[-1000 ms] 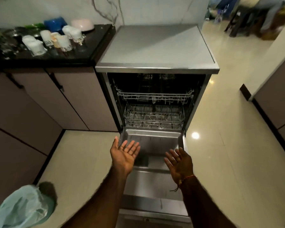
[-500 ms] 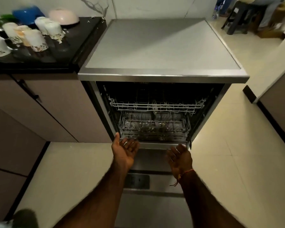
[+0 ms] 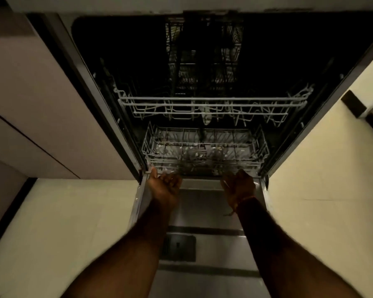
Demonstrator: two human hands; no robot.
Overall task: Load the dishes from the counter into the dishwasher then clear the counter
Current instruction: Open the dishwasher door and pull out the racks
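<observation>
The view has dropped and closed in on the open dishwasher [image 3: 202, 61] compared with half a second ago: the desk with its white cups and bowls, in sight at the upper left then, is now out of frame, so the dishes to be loaded cannot be seen at all. Both arms have reached further forward over the lowered door [image 3: 202, 207], and the hands have gone from hovering above the door to arriving at the front edge of the lower rack [image 3: 205, 151]. The left hand [image 3: 165, 186] lies palm up with its fingers curling upward at the rack's left front corner, the thumb tip against the wire; the right hand [image 3: 238, 183], a thread band at its wrist, is likewise curled at the rack's right front. Whether either grip has actually closed round the wire is not clear, since the light is dim and the fingers blur into the rack's front rail; neither hand carries a dish. The upper rack [image 3: 211, 106] sits pushed in above, and both racks look bare of dishes as far as the gloom allows. My reading is that the person is about to draw the lower rack out over the door, which means loading has not begun and the whole of the desk is left to clear.
</observation>
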